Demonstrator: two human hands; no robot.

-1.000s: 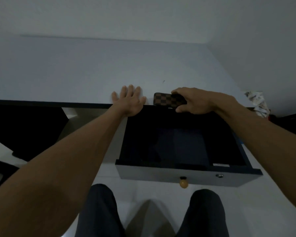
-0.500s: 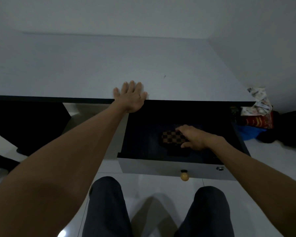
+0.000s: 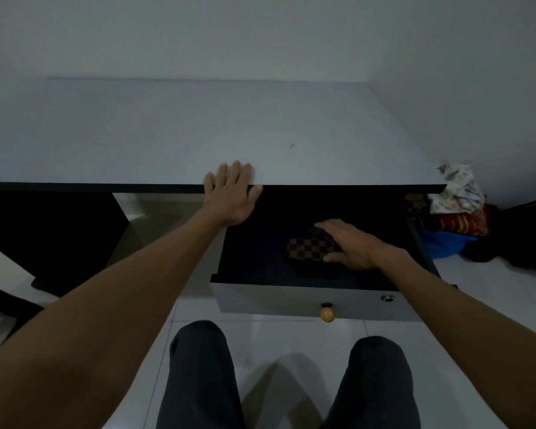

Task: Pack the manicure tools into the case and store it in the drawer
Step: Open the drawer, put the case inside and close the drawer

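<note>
The brown checkered manicure case (image 3: 310,249) lies closed inside the open dark drawer (image 3: 291,300), near its middle. My right hand (image 3: 350,246) reaches into the drawer and grips the case at its right end, fingers over the top and thumb at the near side. My left hand (image 3: 232,193) rests flat on the front edge of the white desk (image 3: 167,134), fingers spread, holding nothing. The drawer's inside is very dark and no loose tools show.
The drawer front carries a round wooden knob (image 3: 327,313) and a small lock (image 3: 386,298). My knees sit just below it. To the right of the desk a pile of cloth and bags (image 3: 455,209) rests on the floor.
My right hand carried the case from the desk edge down into the drawer and has since stayed there. My left hand has kept its place on the desk edge.
</note>
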